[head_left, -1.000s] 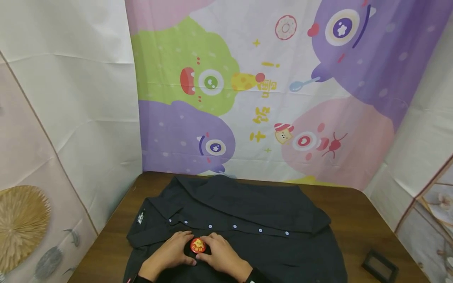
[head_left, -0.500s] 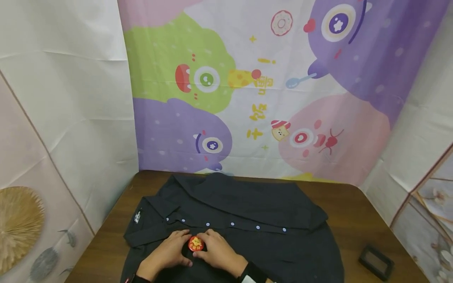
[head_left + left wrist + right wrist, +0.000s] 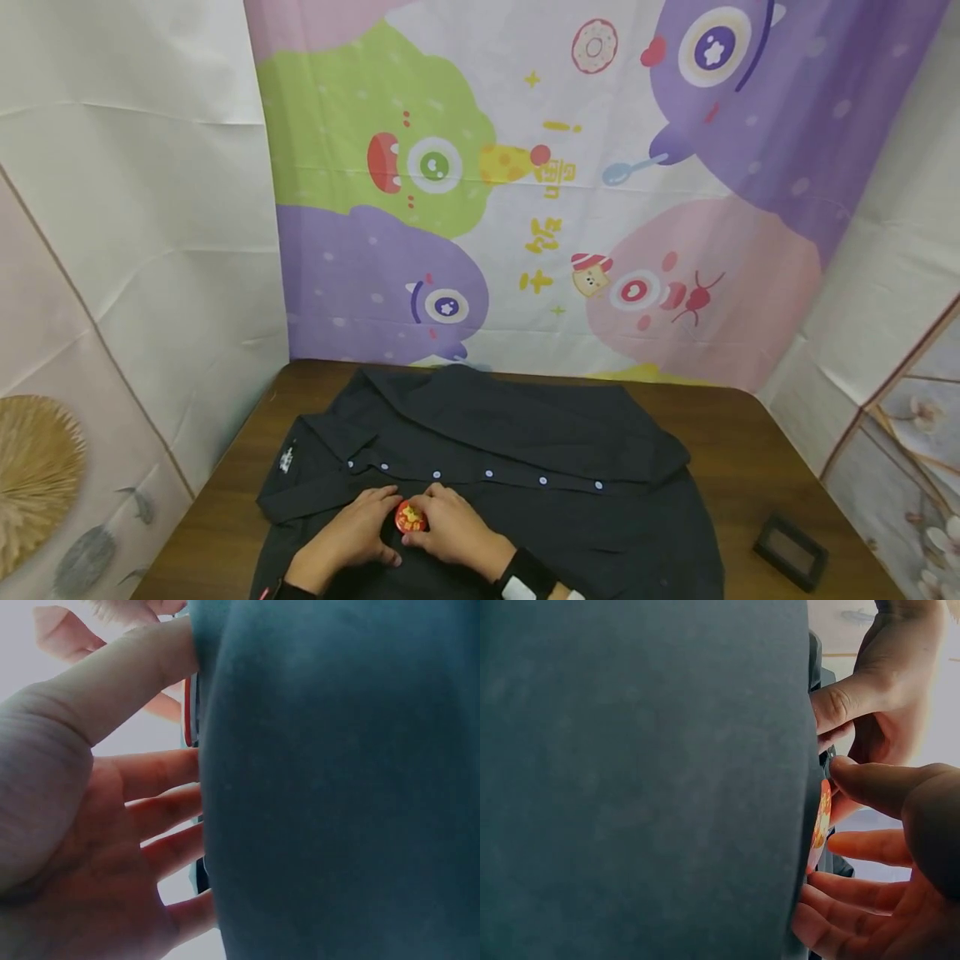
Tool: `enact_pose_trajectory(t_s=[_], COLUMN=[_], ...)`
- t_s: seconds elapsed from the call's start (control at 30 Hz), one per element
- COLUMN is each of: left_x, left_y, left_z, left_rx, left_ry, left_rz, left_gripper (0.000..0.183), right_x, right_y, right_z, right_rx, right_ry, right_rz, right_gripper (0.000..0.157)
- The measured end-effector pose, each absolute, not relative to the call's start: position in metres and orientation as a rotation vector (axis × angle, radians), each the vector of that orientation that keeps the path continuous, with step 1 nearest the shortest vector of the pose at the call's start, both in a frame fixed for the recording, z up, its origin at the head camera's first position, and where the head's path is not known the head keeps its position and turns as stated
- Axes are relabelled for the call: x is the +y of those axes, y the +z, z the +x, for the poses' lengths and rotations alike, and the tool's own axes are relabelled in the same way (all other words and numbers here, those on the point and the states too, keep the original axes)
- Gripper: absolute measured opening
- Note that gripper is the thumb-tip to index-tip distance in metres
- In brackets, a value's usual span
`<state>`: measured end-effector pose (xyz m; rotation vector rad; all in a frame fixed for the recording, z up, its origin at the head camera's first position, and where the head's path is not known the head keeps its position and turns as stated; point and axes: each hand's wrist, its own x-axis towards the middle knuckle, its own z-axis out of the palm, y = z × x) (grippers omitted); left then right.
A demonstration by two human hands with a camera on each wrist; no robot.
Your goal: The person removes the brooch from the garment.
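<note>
A black shirt with a row of pale buttons lies spread over the table. On it sits a round red badge with a yellow figure, between my two hands. My left hand rests on the cloth left of the badge, fingers extended. From the right, my right hand reaches with its thumb and forefinger around the badge's edge; a firm pinch cannot be made out. The right wrist view shows the badge edge-on beside those fingers. Dark cloth fills much of both wrist views.
At the right of the brown table lies a small black frame-like box. Behind the table hangs a cartoon-print curtain, with pale cloth walls on both sides.
The head view has shifted slightly, so the scene sits a little further left. Both hands stay beside the badge, and the badge keeps its place on the shirt.
</note>
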<state>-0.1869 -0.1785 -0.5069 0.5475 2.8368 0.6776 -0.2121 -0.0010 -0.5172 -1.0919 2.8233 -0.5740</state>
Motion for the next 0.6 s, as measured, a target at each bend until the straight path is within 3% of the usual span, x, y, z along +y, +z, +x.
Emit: enact_pose_trajectory(t_s=[0.6], left_x=[-0.1788], left_y=[-0.5094], left_z=[-0.1866], left_rx=[2.864], left_ry=[0.687], left_rz=[0.549], left_gripper=[0.075], right_x=[-0.0065], right_y=[-0.5182], right_z=[-0.215], right_rx=[2.841], right_ry=[-0.534], right_rz=[-1.128], right_gripper=[0.041])
